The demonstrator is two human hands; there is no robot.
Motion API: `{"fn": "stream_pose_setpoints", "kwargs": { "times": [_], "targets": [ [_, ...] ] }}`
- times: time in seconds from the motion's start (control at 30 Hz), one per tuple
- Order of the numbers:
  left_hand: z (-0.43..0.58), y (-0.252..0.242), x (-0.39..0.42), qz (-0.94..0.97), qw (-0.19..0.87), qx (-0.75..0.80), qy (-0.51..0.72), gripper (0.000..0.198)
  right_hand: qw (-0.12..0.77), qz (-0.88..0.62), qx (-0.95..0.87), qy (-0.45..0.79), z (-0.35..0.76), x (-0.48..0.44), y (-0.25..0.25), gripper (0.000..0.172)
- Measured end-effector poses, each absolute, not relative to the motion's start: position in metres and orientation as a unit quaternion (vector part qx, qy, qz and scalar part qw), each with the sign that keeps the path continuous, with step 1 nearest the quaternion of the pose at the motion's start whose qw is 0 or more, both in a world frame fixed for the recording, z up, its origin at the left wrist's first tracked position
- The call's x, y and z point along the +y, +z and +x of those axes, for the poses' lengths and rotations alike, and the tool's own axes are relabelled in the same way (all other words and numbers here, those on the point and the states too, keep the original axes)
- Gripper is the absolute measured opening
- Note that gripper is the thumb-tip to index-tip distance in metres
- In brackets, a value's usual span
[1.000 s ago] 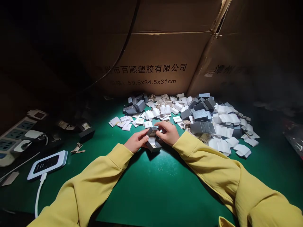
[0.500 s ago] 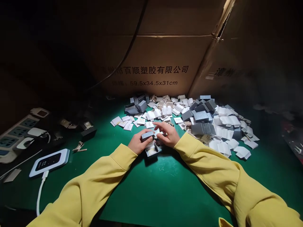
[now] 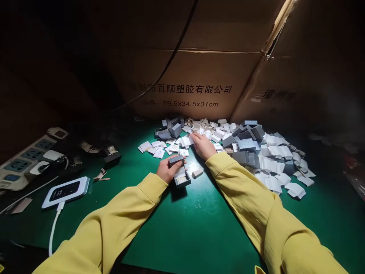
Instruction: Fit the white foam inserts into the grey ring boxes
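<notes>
My left hand grips a small grey hinged box that stands open on the green mat, its lid up and a white insert showing inside. My right hand reaches forward into the pile of white cards, fingers curled down on them; what they pinch is hidden. A small white piece lies on the mat just right of the open box. Both arms wear yellow sleeves.
Several grey boxes and more white cards heap up at the right. Cardboard cartons wall off the back. At left lie a power strip, a white device with a cable and a dark small box.
My right hand left the open box and moved forward into the white cards. My left hand keeps hold of the box, whose lid now stands open. The view shifted a little.
</notes>
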State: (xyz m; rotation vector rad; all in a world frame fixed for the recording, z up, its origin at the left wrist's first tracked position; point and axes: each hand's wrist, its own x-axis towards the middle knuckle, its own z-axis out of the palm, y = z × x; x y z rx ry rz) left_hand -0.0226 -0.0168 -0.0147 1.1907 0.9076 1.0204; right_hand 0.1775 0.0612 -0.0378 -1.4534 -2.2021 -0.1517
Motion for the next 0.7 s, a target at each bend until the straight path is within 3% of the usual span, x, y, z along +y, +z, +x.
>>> {"fn": "stream_pose_setpoints", "kwargs": {
  "times": [0.2,0.4,0.5,0.7],
  "targets": [
    [-0.026,-0.014,-0.012,0.517,0.646,0.384,0.410,0.049,0.279,-0.552,-0.782,-0.073,0.175,0.057,-0.032,0.041],
    [-0.027,-0.014,-0.005,0.417,0.666,0.358,0.504,0.044,0.380,-0.480,-0.785,-0.096,0.166,0.023,-0.016,0.038],
    [-0.027,-0.011,-0.003,0.367,0.673,0.384,0.514,0.048,0.387,-0.446,-0.802,-0.091,0.169,-0.001,-0.019,0.033],
    [-0.030,-0.006,-0.002,0.380,0.711,0.427,0.409,0.052,0.375,-0.436,-0.815,-0.068,0.180,-0.016,-0.031,0.035]
  ]
}}
